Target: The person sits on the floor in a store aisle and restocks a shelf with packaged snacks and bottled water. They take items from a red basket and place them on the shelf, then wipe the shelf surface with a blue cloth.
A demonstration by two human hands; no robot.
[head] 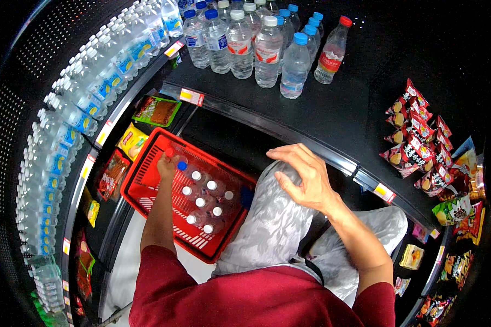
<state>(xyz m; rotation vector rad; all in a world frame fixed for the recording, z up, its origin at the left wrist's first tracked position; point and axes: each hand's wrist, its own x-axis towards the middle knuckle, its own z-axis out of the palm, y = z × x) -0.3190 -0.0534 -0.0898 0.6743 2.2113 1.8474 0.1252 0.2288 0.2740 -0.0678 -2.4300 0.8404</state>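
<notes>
A red plastic shopping basket [151, 141] sits tilted before me at the left, beside my leg. My left hand [166, 166] is inside its far left corner, closed around a bottle with a red cap [170, 152]. Next to that hand stands a bottle with a blue cap [182, 165]. Several white-capped bottles [200, 202] stand upright across the rest of the basket. My right hand [305, 180] hovers over my bent knee, holding nothing, with the thumb apart from the fingers. The bottle body in my left hand is mostly hidden.
On the black shelf [331, 114] ahead stand several clear water bottles [266, 53] and a red-capped bottle [330, 53]. A long row of water bottles [92, 102] lines the left shelf. Red snack bags [413, 151] are piled at right. Snack packets [157, 111] lie below the left shelf.
</notes>
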